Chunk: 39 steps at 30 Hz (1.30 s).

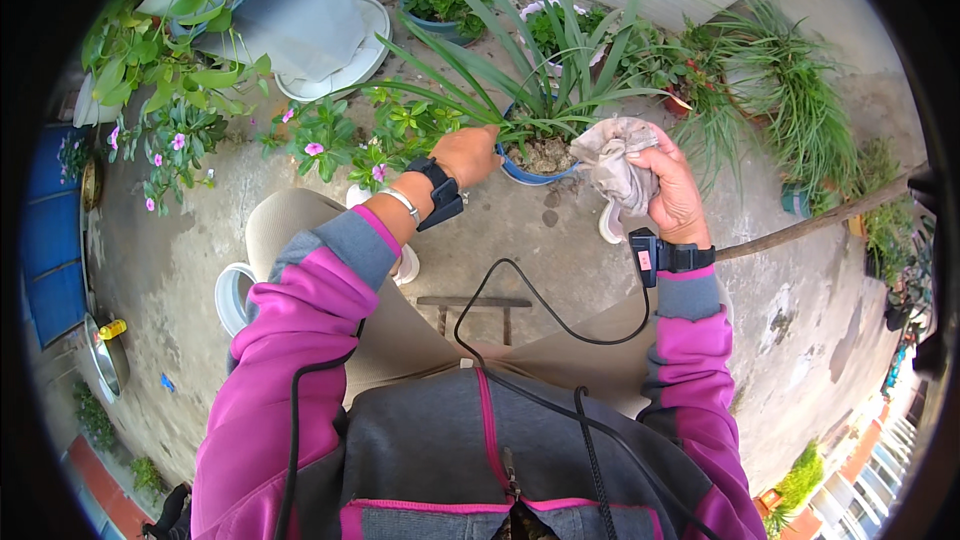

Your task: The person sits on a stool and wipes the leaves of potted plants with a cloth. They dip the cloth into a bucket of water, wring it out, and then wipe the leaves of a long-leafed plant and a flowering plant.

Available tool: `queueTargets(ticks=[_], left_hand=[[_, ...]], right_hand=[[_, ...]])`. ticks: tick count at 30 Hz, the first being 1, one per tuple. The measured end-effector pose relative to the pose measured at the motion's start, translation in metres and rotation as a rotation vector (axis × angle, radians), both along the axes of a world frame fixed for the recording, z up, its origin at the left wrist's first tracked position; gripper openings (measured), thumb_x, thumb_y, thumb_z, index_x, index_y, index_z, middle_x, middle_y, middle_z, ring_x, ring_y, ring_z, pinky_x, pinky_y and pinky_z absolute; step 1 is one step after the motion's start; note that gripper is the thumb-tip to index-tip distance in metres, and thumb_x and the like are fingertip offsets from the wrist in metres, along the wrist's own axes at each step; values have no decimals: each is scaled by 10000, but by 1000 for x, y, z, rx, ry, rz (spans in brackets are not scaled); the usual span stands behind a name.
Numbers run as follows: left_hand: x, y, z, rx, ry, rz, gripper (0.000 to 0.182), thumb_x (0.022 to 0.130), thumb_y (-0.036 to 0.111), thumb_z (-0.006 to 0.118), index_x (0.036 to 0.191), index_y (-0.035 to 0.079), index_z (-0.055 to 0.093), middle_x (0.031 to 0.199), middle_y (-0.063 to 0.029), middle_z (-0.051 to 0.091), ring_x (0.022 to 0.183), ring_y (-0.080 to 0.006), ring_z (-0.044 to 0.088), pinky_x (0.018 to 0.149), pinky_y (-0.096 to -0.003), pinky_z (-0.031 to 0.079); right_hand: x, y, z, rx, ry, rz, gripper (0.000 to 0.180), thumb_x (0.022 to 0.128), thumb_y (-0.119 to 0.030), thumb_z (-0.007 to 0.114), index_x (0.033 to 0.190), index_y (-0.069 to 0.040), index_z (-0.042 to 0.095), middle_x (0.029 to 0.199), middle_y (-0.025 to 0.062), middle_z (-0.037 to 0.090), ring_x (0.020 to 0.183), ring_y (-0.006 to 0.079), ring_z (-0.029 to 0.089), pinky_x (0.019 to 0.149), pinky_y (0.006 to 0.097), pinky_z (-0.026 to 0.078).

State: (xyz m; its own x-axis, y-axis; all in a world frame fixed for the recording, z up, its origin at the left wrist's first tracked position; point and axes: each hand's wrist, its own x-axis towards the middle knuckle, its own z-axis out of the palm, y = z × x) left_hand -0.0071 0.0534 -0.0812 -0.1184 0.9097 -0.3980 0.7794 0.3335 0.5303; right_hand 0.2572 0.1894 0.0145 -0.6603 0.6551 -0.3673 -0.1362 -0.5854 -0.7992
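A strap-leaved plant [559, 94] grows from soil in a round blue pot [536, 178] on the concrete ground, in front of my knees. At the pot's left edge is my left hand [471, 154], its fingers curled in at the base of the long green leaves; whether they pinch a leaf is hidden. To the right of the pot my right hand [673, 184] holds a crumpled, dirt-stained pale cloth [619, 159], raised beside the leaves. Both wrists wear black strapped devices.
Pink-flowering plants [330, 136] stand left of the pot. Behind are a teal pot [439, 28], a white pot [564, 64] and a white basin [367, 64]. A white bucket [231, 300] is by my left leg. A wooden stick [810, 220] lies right; a black cable loops across my lap.
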Motion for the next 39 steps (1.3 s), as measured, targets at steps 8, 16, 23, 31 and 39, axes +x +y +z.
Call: queueTargets(ticks=[8,16,23,31,39], left_hand=[[25,5,-28,-377,-983,883,842,847,685,695,1432,111,503,1225,-163,646,1022,-250,667,871,-452,519],[49,15,-50,-407,-1084,980,142,988,161,597,1067,51,639,827,-40,674,665,-171,619,617,-314,519],[40,-11,-48,-65,-588,332,194,914,79,553,1010,-24,687,808,-131,695,657,-240,635,603,-380,503],[36,-13,-22,50,-214,128,270,898,221,578,981,-8,696,963,-272,688,970,-446,653,859,-527,515],[13,-4,11,31,-114,31,257,838,184,615,1027,58,736,984,-185,725,924,-364,695,800,-431,548]], right_hand=[[-10,-19,-38,-116,-264,24,518,827,-21,691,1311,47,519,1135,98,677,995,193,679,893,316,545],[-34,-40,-57,339,-472,77,644,779,-34,756,1366,-3,493,1153,87,624,1035,160,606,922,312,501],[-82,-46,-112,728,-358,337,382,830,-35,698,1210,-32,670,1127,106,609,1054,241,627,935,340,502],[-94,-35,-139,725,-652,527,317,808,-86,674,1121,-57,711,1112,196,661,1046,379,639,902,440,517],[-39,-29,-78,690,-699,477,397,744,-125,753,1115,-7,675,929,128,705,851,214,659,745,348,522]])
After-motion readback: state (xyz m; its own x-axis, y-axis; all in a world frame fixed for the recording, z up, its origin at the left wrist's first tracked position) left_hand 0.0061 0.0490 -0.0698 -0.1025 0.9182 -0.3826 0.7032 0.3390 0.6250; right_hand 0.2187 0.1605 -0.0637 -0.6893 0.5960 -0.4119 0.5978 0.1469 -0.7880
